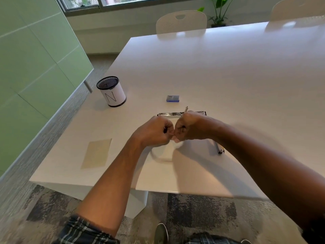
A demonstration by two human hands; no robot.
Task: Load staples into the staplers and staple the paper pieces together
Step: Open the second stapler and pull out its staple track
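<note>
My left hand [154,131] and my right hand [190,127] meet knuckle to knuckle above the table, fingers curled. Together they pinch a small pale thing, seemingly a staple strip [173,137], mostly hidden by the fingers. Just behind them an open silver stapler [168,114] lies flat on the white table [228,76]. A second stapler [219,149] lies to the right, half hidden under my right forearm. The small blue staple box [172,98] sits farther back. A beige paper piece [96,154] lies at the left front.
A black mesh cup [111,91] with a white label marked N stands at the table's left. Two white chairs [181,22] are pushed in at the far edge. The near table edge runs just below my forearms.
</note>
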